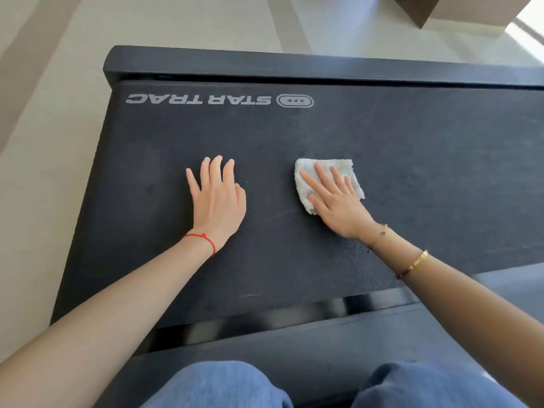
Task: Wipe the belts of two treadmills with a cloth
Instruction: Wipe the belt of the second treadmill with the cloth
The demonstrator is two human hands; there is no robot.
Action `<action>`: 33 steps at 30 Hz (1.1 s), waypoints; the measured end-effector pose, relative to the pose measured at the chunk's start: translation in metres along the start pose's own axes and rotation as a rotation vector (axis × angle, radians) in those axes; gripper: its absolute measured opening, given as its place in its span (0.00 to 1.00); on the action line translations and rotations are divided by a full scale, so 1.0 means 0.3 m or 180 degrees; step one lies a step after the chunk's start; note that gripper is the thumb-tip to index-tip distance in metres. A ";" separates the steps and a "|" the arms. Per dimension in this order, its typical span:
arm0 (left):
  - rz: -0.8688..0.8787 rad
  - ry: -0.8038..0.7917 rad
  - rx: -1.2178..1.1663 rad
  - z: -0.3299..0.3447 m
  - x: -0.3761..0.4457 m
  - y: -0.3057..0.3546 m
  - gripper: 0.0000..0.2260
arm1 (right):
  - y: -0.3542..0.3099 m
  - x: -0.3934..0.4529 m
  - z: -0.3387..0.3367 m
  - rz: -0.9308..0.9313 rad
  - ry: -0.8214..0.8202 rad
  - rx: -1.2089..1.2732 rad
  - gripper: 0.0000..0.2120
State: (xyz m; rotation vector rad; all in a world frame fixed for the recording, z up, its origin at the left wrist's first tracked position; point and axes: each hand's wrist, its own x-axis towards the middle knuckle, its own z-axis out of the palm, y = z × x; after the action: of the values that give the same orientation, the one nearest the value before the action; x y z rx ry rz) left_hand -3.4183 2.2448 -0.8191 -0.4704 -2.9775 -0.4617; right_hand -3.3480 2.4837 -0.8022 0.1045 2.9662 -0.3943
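Observation:
A black treadmill belt (pixel 294 136) with a STAR TRAC logo (pixel 219 100) fills most of the head view. My right hand (pixel 335 198) lies flat with straight fingers on a folded white cloth (pixel 346 170), pressing it onto the belt right of centre. My left hand (pixel 216 198) rests palm down on the bare belt to the left of the cloth, fingers spread and straight, holding nothing. Faint pale streaks mark the belt around the cloth.
The treadmill's far side rail (pixel 294 64) runs across the top, and the near side rail (pixel 265 343) lies just before my knees in blue jeans (pixel 217 387). Pale floor (pixel 44 113) lies left and beyond. A brown box (pixel 459 7) stands at the top right.

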 end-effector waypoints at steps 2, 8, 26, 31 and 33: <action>-0.0053 0.0010 0.0019 0.019 0.016 0.036 0.22 | 0.027 0.086 -0.025 0.0190 0.0026 0.0003 0.24; -0.0371 0.0093 -0.0009 0.062 0.032 0.085 0.22 | 0.004 -0.050 0.060 -0.1364 -0.0138 -0.0096 0.24; -0.0504 0.0060 0.0233 0.073 0.025 0.114 0.24 | 0.027 0.260 0.009 -0.1750 -0.0116 -0.0240 0.24; -0.0529 0.0080 0.0201 0.072 0.014 0.122 0.23 | 0.153 0.392 -0.055 -0.1133 0.0045 -0.0257 0.24; -0.0595 0.0086 0.0165 0.070 0.009 0.133 0.22 | 0.200 0.446 -0.086 -0.0712 0.0047 -0.0164 0.24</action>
State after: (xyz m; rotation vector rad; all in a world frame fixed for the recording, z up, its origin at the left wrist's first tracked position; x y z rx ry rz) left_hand -3.4094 2.2882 -0.8275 -0.1801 -3.0119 -0.4015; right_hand -3.4783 2.5549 -0.8136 -0.2329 3.0088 -0.3438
